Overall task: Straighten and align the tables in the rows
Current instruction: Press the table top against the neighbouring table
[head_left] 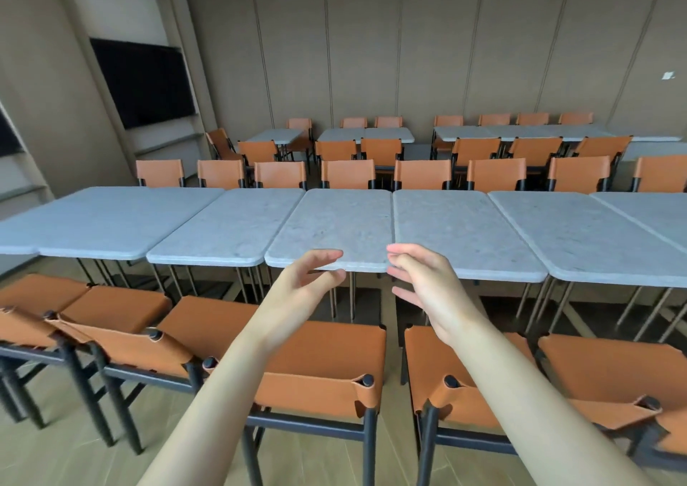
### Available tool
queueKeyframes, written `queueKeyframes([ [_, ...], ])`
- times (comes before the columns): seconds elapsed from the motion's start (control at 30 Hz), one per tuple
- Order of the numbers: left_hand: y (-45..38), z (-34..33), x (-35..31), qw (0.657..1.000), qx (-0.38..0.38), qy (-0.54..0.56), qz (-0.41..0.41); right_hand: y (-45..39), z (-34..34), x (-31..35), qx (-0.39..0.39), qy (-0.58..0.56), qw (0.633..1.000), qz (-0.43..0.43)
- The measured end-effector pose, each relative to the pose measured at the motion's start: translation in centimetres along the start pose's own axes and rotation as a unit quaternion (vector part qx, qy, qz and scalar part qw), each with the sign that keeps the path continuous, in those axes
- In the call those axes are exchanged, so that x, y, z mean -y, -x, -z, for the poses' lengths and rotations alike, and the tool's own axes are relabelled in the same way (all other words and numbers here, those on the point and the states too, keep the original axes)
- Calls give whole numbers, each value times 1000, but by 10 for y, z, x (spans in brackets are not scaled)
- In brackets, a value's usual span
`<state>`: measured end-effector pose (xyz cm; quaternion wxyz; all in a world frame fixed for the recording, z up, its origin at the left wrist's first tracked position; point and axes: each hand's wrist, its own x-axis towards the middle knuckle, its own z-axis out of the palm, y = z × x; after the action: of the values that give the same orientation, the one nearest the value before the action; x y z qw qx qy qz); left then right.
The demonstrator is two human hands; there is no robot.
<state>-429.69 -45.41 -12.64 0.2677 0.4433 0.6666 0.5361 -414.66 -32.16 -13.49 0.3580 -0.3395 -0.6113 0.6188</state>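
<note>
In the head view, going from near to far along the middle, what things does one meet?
Orange chair → left hand and right hand → marble table → chairs behind it → far tables → panelled wall.

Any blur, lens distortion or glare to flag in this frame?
Head view: wide-angle bending bows the near row of tables and tilts the wall screen; both hands, left hand and right hand, look slightly soft; lighting even, no harsh glare on the tabletops.

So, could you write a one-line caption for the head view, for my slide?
Both open hands, left hand and right hand, reach toward the near edge of a grey table in a long row.
</note>
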Motion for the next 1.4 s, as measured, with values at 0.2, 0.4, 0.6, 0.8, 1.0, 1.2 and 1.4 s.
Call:
queueKeyframes([
  [0.2, -13, 33, 18, 1000, 24, 10, 14, -10, -25, 2, -3, 12, 1000, 6],
  [0.4, -42, 53, 29, 999, 36, 4, 16, -39, -43, -3, -11, 10, 1000, 3],
  [0.6, -93, 72, 40, 999, 49, -10, 22, -88, -58, -7, -10, 6, 1000, 2],
  [0.8, -176, 81, 48, 998, 53, -27, 29, -162, -57, -14, -22, 9, 1000, 10],
  [1.0, -260, 77, 82, 996, 67, -37, 54, -244, -54, -45, -36, -7, 999, -27],
  [1.2, -308, 74, 135, 991, 69, -39, 110, -311, -55, -71, -40, -13, 997, -63],
  [1.4, -352, 71, 184, 984, 88, -21, 154, -361, -70, -117, -35, 12, 993, -109],
])
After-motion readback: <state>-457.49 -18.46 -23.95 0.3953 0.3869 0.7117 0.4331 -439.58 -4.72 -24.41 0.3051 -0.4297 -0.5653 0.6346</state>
